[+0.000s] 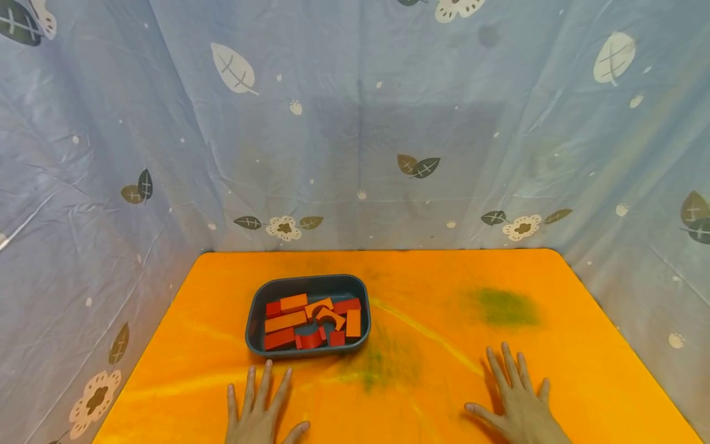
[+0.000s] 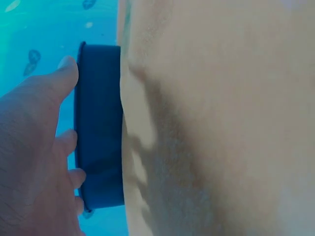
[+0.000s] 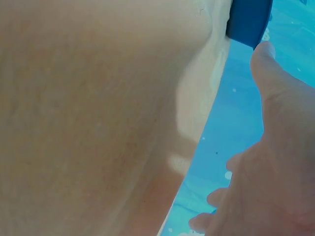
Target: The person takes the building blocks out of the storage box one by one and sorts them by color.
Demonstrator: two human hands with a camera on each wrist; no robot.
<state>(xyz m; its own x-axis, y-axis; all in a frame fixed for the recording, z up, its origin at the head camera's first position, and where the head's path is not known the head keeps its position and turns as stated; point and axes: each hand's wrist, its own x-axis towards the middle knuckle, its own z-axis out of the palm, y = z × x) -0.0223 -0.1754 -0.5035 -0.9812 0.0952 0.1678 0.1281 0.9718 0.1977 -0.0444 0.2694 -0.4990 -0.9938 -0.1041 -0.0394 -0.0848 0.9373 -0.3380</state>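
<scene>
Two hands flat on the table, nothing picked up. The left hand (image 1: 261, 410) rests palm down on the orange table (image 1: 582, 345) with its fingers straight and spread, just in front of the dark blue tray (image 1: 252, 320). The right hand (image 1: 516, 401) lies the same way, fingers released and fanned out, well off to the right of the tray and touching nothing but the tabletop.

The tray sits a bit left of centre, and it's holding a jumble of red and orange wooden blocks (image 1: 285, 322), mostly flat rectangular bars plus at least one arch-shaped piece near the middle. From the left wrist view the tray wall (image 2: 98, 128) is right beside the fingers (image 2: 66, 78), near but not clearly touching. The right wrist view only catches a corner of the tray (image 3: 248, 19) far off past the thumb.

My read: this looks like a resting pose with the block work not started, all pieces lying in the tray. Getting one out would probably mean reaching over the rim and pinching a piece off the top, since they're packed close together. A blue leaf-print sheet (image 1: 355, 123) hangs behind everything.
</scene>
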